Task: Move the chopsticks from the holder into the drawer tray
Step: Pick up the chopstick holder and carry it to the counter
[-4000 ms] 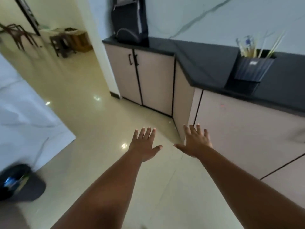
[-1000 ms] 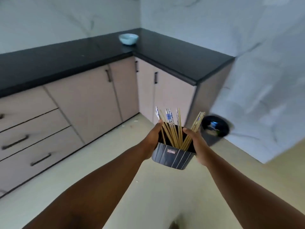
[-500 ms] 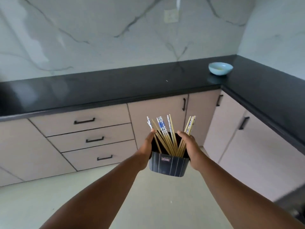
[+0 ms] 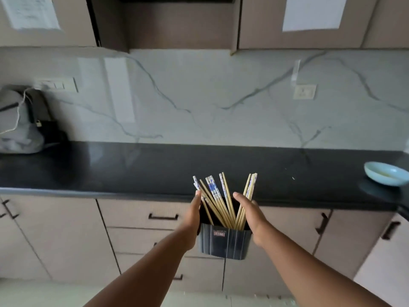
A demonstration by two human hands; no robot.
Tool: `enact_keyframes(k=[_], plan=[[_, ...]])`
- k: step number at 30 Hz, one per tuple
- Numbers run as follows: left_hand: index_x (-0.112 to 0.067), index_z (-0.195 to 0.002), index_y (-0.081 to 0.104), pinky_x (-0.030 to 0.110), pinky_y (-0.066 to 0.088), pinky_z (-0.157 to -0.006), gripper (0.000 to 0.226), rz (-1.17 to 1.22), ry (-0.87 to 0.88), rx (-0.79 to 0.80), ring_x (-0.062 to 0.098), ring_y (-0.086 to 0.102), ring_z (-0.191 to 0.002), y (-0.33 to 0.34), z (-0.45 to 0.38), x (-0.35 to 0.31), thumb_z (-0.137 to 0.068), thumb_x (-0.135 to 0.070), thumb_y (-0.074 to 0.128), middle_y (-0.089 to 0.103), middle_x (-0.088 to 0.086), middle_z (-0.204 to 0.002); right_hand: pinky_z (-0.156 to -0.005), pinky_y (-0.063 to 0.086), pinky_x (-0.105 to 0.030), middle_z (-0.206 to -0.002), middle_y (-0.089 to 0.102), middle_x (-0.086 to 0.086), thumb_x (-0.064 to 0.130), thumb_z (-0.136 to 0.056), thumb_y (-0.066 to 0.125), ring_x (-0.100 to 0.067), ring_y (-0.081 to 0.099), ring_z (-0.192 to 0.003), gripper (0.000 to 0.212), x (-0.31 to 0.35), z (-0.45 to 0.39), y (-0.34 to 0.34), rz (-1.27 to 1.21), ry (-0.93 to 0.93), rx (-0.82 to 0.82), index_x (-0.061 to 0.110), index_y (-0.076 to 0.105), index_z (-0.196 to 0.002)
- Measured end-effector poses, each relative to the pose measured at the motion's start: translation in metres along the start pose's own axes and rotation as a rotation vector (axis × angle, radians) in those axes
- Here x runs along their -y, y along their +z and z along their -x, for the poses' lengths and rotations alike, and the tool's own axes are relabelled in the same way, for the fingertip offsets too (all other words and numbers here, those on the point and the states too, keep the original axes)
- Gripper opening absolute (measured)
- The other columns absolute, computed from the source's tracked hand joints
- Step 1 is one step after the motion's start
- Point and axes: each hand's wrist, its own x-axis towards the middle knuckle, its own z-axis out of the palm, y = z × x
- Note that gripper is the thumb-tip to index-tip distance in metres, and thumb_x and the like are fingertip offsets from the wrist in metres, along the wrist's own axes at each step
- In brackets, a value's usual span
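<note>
A dark ribbed holder (image 4: 223, 243) hangs in the air in front of me, held between both hands. My left hand (image 4: 193, 214) presses its left side and my right hand (image 4: 251, 214) presses its right side. Several chopsticks (image 4: 221, 202) stand in it, some plain wood, some with blue and white tops, fanning upward. Behind the holder is a stack of shut drawers; the top drawer (image 4: 143, 214) has a black handle. No drawer tray is in view.
A black countertop (image 4: 132, 167) runs across the view at the holder's height. A pale blue bowl (image 4: 386, 173) sits on it at the right, a grey bag (image 4: 20, 122) at the far left. Cabinet doors flank the drawers; wall cabinets hang overhead.
I have turned left and moved closer to the counter with the drawers, carrying the holder in both hands. The grip on the holder is the same.
</note>
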Motion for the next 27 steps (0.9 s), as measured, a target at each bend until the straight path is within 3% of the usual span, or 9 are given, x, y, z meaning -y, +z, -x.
enact_keyframes(k=[6,12,15,17,20,24,27], plan=[[-0.030,-0.117,0.067,0.046,0.029,-0.111,0.060,-0.011,0.041,-0.030,0.016,0.060,-0.114,-0.067,-0.060,-0.059,-0.094,-0.067,0.025,0.070,-0.001,-0.120,-0.110,0.024,-0.050,-0.158,0.028,-0.005,0.067,-0.076,0.063,-0.027,0.027,-0.143,0.093,0.047,-0.054,0.076,-0.042,-0.040,0.023,0.025,0.028,-0.151],[-0.033,-0.117,0.067,0.049,0.028,-0.112,0.062,-0.010,0.024,-0.067,0.018,0.057,-0.117,-0.110,-0.107,-0.073,-0.095,-0.068,0.022,0.069,-0.001,-0.120,-0.112,0.023,-0.052,-0.159,0.026,-0.006,0.067,-0.076,0.062,-0.029,0.025,-0.144,0.094,0.062,-0.107,0.123,-0.047,-0.041,0.060,0.024,0.025,-0.152],[-0.031,-0.111,0.069,0.040,0.036,-0.100,0.058,-0.021,0.047,-0.122,0.011,0.062,-0.106,-0.124,-0.132,-0.067,-0.097,-0.063,0.023,0.073,-0.005,-0.109,-0.111,0.023,-0.051,-0.157,0.029,-0.006,0.066,-0.076,0.063,-0.028,0.028,-0.143,0.094,0.062,-0.142,0.140,-0.037,-0.046,0.080,0.023,0.025,-0.151],[-0.029,-0.119,0.064,0.032,0.037,-0.090,0.053,-0.063,0.049,-0.163,0.006,0.061,-0.103,-0.132,-0.148,-0.061,-0.099,-0.058,0.024,0.071,-0.005,-0.111,-0.110,0.025,-0.050,-0.156,0.033,-0.006,0.065,-0.077,0.063,-0.027,0.031,-0.141,0.091,0.058,-0.168,0.151,-0.039,-0.043,0.087,0.023,0.028,-0.150],[-0.030,-0.137,0.048,0.032,0.032,-0.097,0.047,-0.135,0.031,-0.189,0.009,0.052,-0.115,-0.150,-0.179,-0.055,-0.102,-0.051,0.025,0.060,-0.007,-0.125,-0.106,0.028,-0.048,-0.154,0.036,-0.006,0.062,-0.079,0.062,-0.027,0.034,-0.139,0.086,0.051,-0.206,0.170,-0.046,-0.016,0.109,0.024,0.031,-0.149],[-0.030,-0.141,0.043,0.026,0.038,-0.096,0.044,-0.202,0.074,-0.209,0.004,0.052,-0.117,-0.175,-0.229,-0.055,-0.102,-0.046,0.031,0.058,-0.007,-0.131,-0.092,0.029,-0.037,-0.143,0.047,-0.004,0.057,-0.082,0.063,-0.021,0.045,-0.124,0.072,0.051,-0.263,0.194,-0.060,-0.021,0.141,0.021,0.043,-0.141],[-0.022,-0.141,0.044,0.025,0.045,-0.094,0.043,-0.206,0.102,-0.307,0.009,0.057,-0.117,-0.183,-0.265,-0.053,-0.102,-0.039,0.038,0.062,0.000,-0.128,-0.086,0.033,-0.037,-0.120,0.054,0.003,0.053,-0.084,0.064,-0.014,0.048,-0.102,0.056,0.055,-0.304,0.206,0.010,-0.022,0.129,0.022,0.050,-0.129]])
